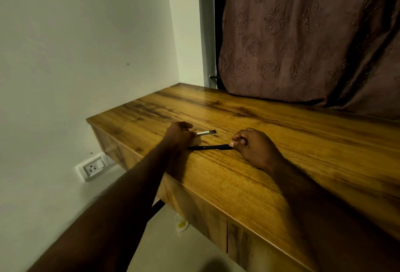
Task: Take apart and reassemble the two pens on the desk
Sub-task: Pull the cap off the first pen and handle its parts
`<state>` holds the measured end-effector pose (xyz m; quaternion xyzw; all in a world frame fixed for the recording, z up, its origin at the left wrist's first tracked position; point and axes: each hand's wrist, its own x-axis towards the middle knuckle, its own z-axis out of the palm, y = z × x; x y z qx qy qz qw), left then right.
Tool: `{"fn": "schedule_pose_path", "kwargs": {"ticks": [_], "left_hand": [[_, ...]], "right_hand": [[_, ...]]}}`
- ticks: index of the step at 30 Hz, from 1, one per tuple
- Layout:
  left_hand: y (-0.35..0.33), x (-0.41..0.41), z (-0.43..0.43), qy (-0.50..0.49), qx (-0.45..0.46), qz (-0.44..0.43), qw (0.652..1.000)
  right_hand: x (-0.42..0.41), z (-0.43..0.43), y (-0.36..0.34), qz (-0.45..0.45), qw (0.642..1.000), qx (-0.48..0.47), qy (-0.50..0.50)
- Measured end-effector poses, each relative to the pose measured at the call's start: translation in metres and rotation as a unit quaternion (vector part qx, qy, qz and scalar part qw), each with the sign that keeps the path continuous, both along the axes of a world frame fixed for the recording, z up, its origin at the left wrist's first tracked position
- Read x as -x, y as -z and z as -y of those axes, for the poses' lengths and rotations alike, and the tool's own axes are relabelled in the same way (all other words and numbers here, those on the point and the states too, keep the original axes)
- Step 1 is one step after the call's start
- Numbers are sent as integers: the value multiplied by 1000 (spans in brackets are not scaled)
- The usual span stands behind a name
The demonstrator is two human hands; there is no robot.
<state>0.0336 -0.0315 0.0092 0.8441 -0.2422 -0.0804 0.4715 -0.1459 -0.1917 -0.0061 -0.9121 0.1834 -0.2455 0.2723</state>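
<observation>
Two pens lie on the wooden desk (249, 180). A pale pen with a dark cap (206, 132) lies farther back, its left end under the fingertips of my left hand (178, 134). A black pen (210, 147) lies nearer, roughly level across the desk. The thumb and fingers of my right hand (252, 145) pinch its right end. Both forearms reach in from the bottom of the view, and the right wrist rests on the desk top.
A white wall stands to the left with a power socket (93, 167) low down. A brown patterned curtain (303, 33) hangs behind the desk. A small plastic bottle (181, 223) lies on the floor under the desk's front edge.
</observation>
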Motion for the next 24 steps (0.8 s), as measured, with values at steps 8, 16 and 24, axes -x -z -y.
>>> {"fn": "schedule_pose_path", "kwargs": {"ticks": [8,16,24], "left_hand": [[-20,-1,24,99,-167,76,978],[-17,4,20,-53,-96,189,976],[8,95,-8,-2,133,157,979]], "right_hand": [[0,4,4,32,999,-10,14],[3,4,2,67,997,-26,17],[12,-6,-11,134,984,-117,19]]}}
